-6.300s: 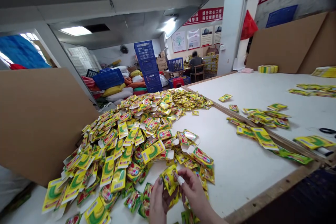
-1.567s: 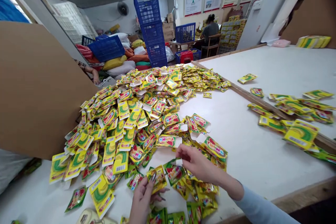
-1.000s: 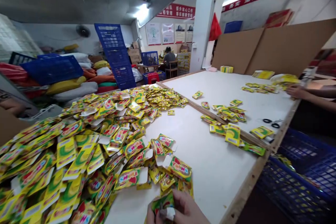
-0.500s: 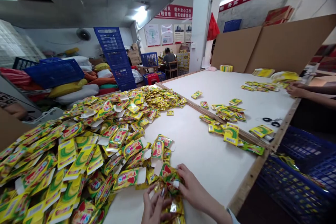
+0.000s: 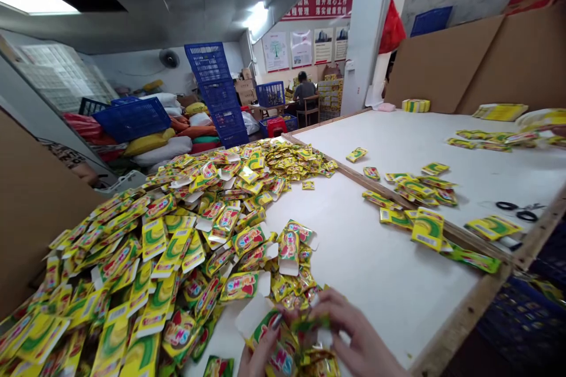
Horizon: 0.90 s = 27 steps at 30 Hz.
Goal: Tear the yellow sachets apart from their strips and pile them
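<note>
At the bottom centre my left hand (image 5: 259,353) is closed on a small yellow-and-green printed carton (image 5: 283,358), whose white end flap (image 5: 253,313) stands open. Just right of it, my right hand (image 5: 349,330) pinches a small shiny sachet (image 5: 312,325) close to the carton; motion blurs this sachet. Below the hands lie more yellow sachets (image 5: 325,365), partly covered by the fingers. Several loose sachets (image 5: 283,287) rest on the white tabletop beyond the hands. A large heap of cartons (image 5: 177,253), many with open flaps, spreads to the left.
A wooden strip (image 5: 398,203) divides the white table (image 5: 354,247). Cartons and packets (image 5: 427,227) lie across it, with scissors (image 5: 517,211) farther right. A blue crate (image 5: 522,312) stands below the right edge. Behind are stacked blue crates (image 5: 219,94) and a seated person (image 5: 305,91).
The view has swung left, so the scene sits farther right. My left hand has gone from the sachets to gripping an open carton. My right hand now has a sachet beside it.
</note>
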Each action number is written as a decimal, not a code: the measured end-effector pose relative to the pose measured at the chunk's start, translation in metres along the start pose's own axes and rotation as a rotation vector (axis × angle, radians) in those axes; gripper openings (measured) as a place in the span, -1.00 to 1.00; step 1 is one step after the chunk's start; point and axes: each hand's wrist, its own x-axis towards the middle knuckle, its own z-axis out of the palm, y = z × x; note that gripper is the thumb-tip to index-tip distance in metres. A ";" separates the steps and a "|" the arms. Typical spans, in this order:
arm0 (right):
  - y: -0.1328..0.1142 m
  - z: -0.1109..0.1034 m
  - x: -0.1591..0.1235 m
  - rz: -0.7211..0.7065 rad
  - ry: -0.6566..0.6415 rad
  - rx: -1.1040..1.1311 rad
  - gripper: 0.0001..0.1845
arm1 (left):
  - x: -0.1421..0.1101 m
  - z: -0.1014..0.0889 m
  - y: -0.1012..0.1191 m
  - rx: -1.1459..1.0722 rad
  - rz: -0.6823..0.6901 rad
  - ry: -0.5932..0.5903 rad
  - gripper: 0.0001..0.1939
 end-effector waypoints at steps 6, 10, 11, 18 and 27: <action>-0.037 -0.007 0.024 0.059 0.025 0.199 -0.87 | -0.024 0.007 0.006 0.311 0.021 -0.102 -0.47; -0.044 -0.004 0.025 -0.114 -0.223 -0.161 -0.71 | -0.034 0.010 0.005 0.388 0.006 -0.145 -0.44; -0.045 -0.006 0.023 -0.116 -0.296 -0.250 -0.63 | -0.035 0.010 0.006 0.404 0.009 -0.158 -0.44; -0.050 -0.014 0.007 -0.083 -0.548 -0.510 -0.60 | -0.035 0.010 0.005 0.512 0.123 -0.334 -0.50; -0.039 -0.008 -0.009 -0.070 -0.544 -0.295 -0.58 | -0.037 -0.001 -0.007 0.402 0.065 -0.504 -0.35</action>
